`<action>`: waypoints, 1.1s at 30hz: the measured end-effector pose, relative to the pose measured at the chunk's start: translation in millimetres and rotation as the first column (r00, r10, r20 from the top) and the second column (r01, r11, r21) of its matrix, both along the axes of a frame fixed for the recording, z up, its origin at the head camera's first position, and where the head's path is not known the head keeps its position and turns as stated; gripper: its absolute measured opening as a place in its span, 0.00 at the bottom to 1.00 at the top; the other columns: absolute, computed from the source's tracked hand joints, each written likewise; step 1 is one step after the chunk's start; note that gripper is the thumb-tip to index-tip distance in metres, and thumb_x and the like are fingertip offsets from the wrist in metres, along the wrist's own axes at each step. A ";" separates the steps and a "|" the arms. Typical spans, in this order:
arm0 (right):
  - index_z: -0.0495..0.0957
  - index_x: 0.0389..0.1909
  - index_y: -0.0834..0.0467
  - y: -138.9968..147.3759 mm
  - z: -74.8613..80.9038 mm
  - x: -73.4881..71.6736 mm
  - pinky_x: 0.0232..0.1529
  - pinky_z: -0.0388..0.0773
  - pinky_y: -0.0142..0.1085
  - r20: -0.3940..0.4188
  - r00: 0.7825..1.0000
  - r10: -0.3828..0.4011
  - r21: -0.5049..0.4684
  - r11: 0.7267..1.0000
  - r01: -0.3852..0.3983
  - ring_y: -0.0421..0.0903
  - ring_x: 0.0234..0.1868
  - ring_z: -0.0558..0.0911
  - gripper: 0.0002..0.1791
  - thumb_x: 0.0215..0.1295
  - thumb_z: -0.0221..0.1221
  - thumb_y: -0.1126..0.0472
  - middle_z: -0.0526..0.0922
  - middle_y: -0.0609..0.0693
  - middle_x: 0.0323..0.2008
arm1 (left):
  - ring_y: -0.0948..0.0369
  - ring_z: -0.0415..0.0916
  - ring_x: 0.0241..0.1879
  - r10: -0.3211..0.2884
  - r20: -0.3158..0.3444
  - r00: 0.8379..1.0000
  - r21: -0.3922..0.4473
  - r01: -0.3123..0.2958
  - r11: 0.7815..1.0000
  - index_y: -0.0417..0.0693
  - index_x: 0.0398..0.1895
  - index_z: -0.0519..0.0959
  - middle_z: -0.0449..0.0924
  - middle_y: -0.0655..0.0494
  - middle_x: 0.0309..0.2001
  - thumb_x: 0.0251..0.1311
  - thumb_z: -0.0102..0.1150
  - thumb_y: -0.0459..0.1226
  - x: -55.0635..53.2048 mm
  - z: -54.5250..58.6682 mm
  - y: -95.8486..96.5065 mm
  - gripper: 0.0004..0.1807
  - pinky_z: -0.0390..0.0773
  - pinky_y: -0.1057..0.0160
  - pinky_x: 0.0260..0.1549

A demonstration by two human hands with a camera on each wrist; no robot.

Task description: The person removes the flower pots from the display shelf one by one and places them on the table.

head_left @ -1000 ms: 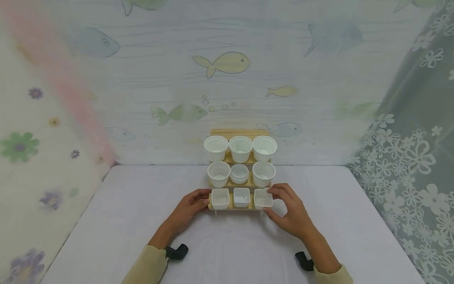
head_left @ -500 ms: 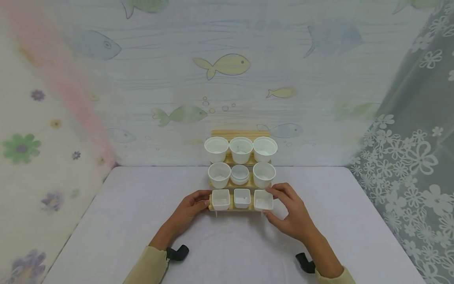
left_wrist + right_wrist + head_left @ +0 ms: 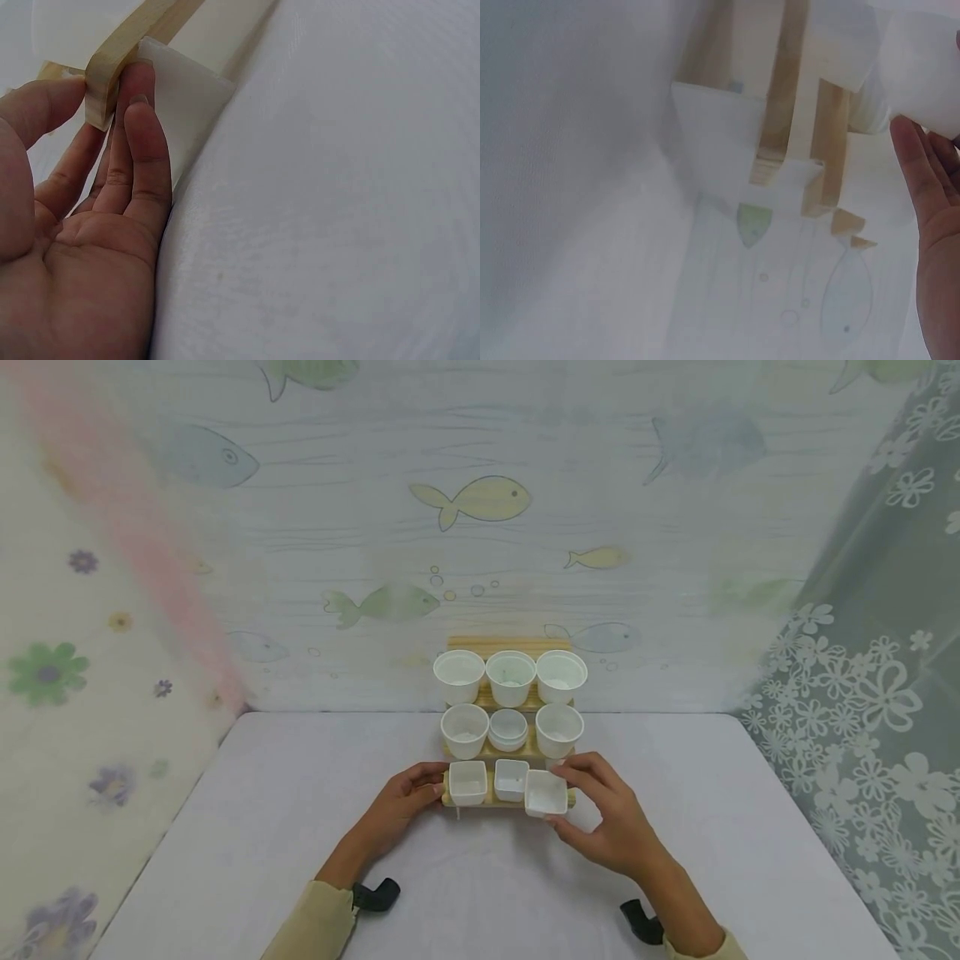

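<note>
A three-step wooden rack with white sides carries rows of white cups. My right hand pinches a square white cup between thumb and fingers, tilted and held over the right end of the front step. In the right wrist view the white cup is lifted above the wooden step, my fingers against it. My left hand holds the left end of the front step; in the left wrist view thumb and fingers grip the wooden slat. Left in that row are a square cup and a smaller square cup.
Round white cups fill the upper steps, among them the back left cup and a shorter middle cup. A white cloth covers the table. Behind hangs a fish-print sheet; a lace curtain is at the right.
My right hand has lifted the right square cup off its place and moved it left and toward me, tilting it. My left hand stays on the rack.
</note>
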State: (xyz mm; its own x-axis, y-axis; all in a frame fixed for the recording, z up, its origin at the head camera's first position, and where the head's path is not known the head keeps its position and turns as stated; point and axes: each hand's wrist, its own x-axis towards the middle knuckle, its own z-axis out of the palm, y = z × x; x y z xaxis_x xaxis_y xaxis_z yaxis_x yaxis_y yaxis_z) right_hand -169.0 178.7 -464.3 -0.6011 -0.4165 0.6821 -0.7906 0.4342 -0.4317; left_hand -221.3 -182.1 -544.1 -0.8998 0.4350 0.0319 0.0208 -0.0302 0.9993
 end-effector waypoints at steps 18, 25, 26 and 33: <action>0.81 0.64 0.58 -13.5 5.7 9.0 0.59 0.77 0.24 0.023 0.998 0.050 -0.008 0.999 -0.050 0.46 0.55 0.80 0.34 0.56 0.80 0.59 0.77 0.50 0.57 | 0.58 0.81 0.56 0.009 0.011 1.000 0.012 -0.009 1.000 0.38 0.73 0.70 0.78 0.42 0.63 0.78 0.60 0.37 0.9 2.0 1.2 0.26 0.84 0.61 0.54; 0.80 0.64 0.61 -22.3 3.4 10.6 0.58 0.80 0.28 0.021 0.994 0.104 -0.012 0.994 -0.104 0.48 0.56 0.80 0.36 0.52 0.81 0.63 0.78 0.52 0.57 | 0.59 0.81 0.56 0.006 0.037 0.999 0.048 -0.007 0.999 0.36 0.74 0.69 0.78 0.42 0.63 0.77 0.60 0.36 1.4 3.9 2.5 0.26 0.84 0.61 0.54; 0.80 0.64 0.60 -23.7 2.6 11.0 0.58 0.81 0.28 0.029 0.994 0.108 -0.010 0.994 -0.107 0.48 0.56 0.80 0.36 0.51 0.81 0.64 0.78 0.52 0.58 | 0.59 0.81 0.56 0.006 0.037 0.999 0.049 -0.007 0.999 0.36 0.74 0.69 0.78 0.42 0.63 0.77 0.60 0.36 1.3 3.8 2.6 0.26 0.84 0.61 0.54; 0.80 0.64 0.57 -32.8 -3.4 13.6 0.59 0.79 0.26 0.060 0.990 0.124 0.003 0.992 -0.125 0.47 0.56 0.81 0.38 0.50 0.82 0.66 0.77 0.51 0.59 | 0.59 0.81 0.57 0.003 0.035 0.999 0.049 -0.005 0.999 0.37 0.74 0.70 0.78 0.42 0.63 0.77 0.60 0.36 0.9 3.6 2.3 0.26 0.84 0.61 0.54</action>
